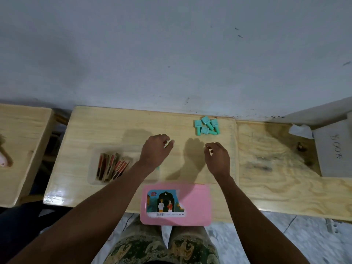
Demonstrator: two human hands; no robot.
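My left hand hovers over the middle of the light wooden table, its fingers loosely curled and pointing right. My right hand hovers a short way to its right, fingers also loosely curled. I see nothing plainly held in either hand. Several small teal pieces lie in a heap at the table's far edge, beyond my right hand. A clear plastic tray left of my left forearm holds several brown and red packets. A pink lid with a picture label lies at the near edge between my forearms.
A second wooden table stands to the left across a gap. To the right a rougher plywood board adjoins the table, with a grey box and crumpled white paper on it. A grey wall rises behind.
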